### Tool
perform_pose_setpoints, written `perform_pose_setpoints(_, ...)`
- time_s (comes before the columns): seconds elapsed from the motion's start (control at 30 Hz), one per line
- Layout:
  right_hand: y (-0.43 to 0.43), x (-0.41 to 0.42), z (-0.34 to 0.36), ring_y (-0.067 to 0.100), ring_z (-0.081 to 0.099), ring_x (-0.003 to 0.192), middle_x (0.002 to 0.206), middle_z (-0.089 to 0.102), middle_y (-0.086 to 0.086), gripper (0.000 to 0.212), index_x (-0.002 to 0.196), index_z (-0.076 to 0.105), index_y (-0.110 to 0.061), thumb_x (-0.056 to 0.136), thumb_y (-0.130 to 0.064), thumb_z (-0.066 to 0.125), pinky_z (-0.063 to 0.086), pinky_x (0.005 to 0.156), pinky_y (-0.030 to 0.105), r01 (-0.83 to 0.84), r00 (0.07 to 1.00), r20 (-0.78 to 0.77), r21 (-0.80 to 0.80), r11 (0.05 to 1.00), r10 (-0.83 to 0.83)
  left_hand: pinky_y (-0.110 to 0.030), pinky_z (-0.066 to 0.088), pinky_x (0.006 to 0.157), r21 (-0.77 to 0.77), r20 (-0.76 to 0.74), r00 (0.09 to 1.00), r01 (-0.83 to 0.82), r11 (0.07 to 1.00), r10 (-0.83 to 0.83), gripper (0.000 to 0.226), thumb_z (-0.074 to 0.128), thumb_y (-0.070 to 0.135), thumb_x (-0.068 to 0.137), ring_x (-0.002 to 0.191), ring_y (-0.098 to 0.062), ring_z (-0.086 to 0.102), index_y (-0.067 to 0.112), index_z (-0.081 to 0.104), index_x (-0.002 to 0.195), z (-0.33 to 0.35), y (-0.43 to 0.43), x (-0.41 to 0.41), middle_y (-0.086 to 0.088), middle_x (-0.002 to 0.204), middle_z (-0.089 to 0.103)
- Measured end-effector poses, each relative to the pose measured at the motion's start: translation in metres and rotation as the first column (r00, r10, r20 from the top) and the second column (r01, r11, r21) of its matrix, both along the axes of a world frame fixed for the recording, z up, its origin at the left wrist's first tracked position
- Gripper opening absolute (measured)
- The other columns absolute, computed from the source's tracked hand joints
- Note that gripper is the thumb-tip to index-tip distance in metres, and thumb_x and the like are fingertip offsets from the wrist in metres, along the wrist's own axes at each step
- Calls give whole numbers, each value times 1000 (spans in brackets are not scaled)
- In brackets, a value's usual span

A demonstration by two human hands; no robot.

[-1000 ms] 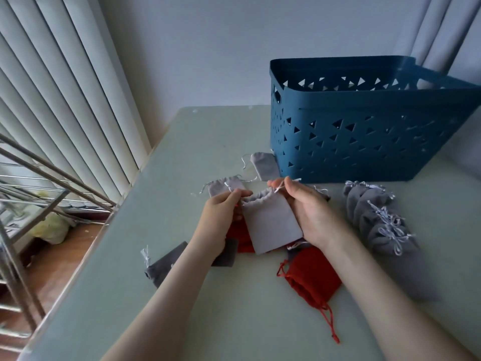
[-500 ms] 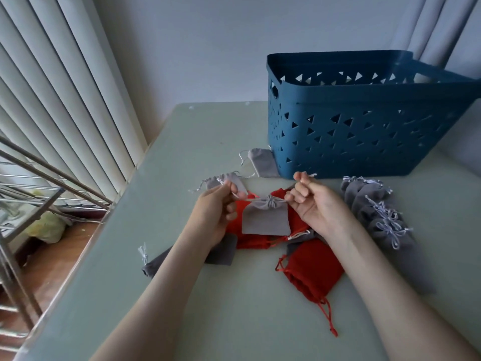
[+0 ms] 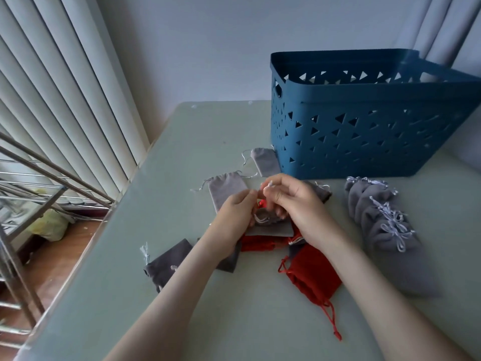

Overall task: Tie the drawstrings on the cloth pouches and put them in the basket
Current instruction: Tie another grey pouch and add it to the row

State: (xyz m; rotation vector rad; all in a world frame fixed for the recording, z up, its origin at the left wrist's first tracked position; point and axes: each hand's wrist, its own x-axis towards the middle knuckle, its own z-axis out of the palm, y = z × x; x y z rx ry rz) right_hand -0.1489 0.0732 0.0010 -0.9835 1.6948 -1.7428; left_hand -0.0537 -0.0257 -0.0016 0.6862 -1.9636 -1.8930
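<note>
Knotting is under way on one gray pouch [image 3: 270, 229], which lies mid-table on a red pouch [image 3: 256, 243], in front of the basket [image 3: 364, 142]. The left hand [image 3: 235, 212] pinches the white cord [image 3: 260, 218] at the gathered mouth; the right hand [image 3: 294, 201] pinches a cord end, raised just above. To the right, a row of tied pouches [image 3: 382, 225] lies on the table [image 3: 195, 142], not in the basket, whose inside is hidden. Left to tie, by my judgement: two light gray pouches [image 3: 226, 190], a dark gray pouch [image 3: 169, 261], and the red ones.
</note>
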Motion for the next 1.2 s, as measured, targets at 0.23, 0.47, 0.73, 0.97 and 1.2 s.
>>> perform_pose_setpoints(0.23,-2,1,-4,6,55,62,65,66,-10,25,110,55,-32,92,-16,58,42,65,20,55,978,-205,83,995,-37,-8,35,55,-99,-48,981,181,979,-186,23,44,27,99,57,4,49,22,60,84,13,11,9,23,59,56)
perform_pose_setpoints(0.47,-2,4,-8,2,67,80,83,73,-10,17,101,58,-19,91,-5,57,51,74,21,97,930,-365,112,989,-50,-12,37,54,-383,-7,1000,-9,924,7,32,38,28,101,54,4,48,18,67,93,7,12,6,7,68,61)
perform_pose_setpoints(0.73,0,2,-4,5,64,85,80,70,-11,13,103,59,-21,92,-14,59,46,86,26,120,956,-276,50,992,-102,-23,31,49,-183,-9,987,-157,971,158,44,38,32,101,43,-7,37,14,49,61,9,4,3,9,48,43)
perform_pose_setpoints(0.97,0,2,-3,10,67,85,83,72,1,13,96,64,-20,95,-12,54,50,91,36,98,979,-186,63,993,-85,-24,45,60,-55,-44,992,-123,991,120,30,47,24,98,54,-9,51,17,68,78,7,0,0,7,61,64)
perform_pose_setpoints(1.2,-1,1,-3,7,61,73,73,64,-6,7,88,60,-13,93,-10,56,47,75,26,254,904,-355,0,967,-237,-18,45,54,-32,-43,998,-46,998,44,25,54,20,96,53,-7,50,15,67,75,7,-2,2,7,62,66)
